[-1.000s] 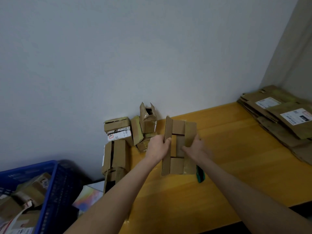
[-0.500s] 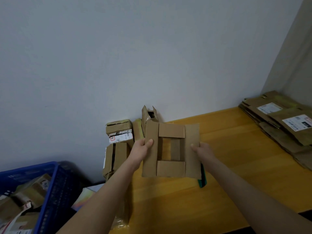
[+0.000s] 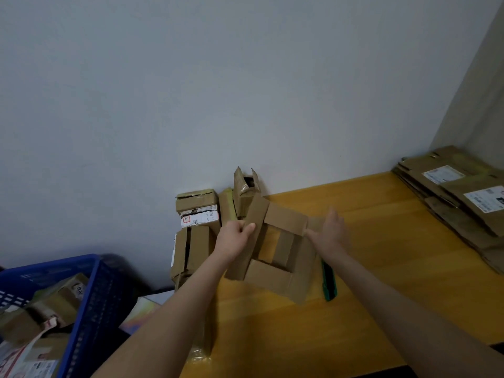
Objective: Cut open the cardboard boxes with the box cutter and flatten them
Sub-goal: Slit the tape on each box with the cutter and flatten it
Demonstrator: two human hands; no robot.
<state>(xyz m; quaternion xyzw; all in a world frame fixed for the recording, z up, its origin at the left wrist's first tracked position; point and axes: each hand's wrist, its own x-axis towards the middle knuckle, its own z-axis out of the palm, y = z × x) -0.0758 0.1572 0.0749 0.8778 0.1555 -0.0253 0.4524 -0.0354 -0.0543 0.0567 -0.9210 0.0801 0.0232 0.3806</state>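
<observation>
So, you've got the cut-open box (image 3: 275, 249) spread out between both hands over the left part of the counter (image 3: 395, 282), close to its far-left corner. It's tilted, with the left side higher, and the flaps are folded out so you can see down the open middle. I can't tell whether its near edge is actually touching the counter or just floating above it.

Your left hand (image 3: 236, 237) grips the long left flap, thumb on top and fingers curled round the edge. Your right hand (image 3: 331, 230) is a bit blurry, but the fingers look straight, laid flat against the right flap rather than wrapped round it.

The green box cutter (image 3: 328, 282) lies on the counter just beside the box's right side, right under your right wrist, with neither hand on it.

Uncut boxes (image 3: 197, 211) are piled at the far-left corner against the wall (image 3: 245, 91), one of them standing with its top flaps up. A stack of flattened boxes (image 3: 463, 200) with white labels sits at the far-right corner. Off the left edge there's a blue basket (image 3: 90, 298) with more cardboard in it.
</observation>
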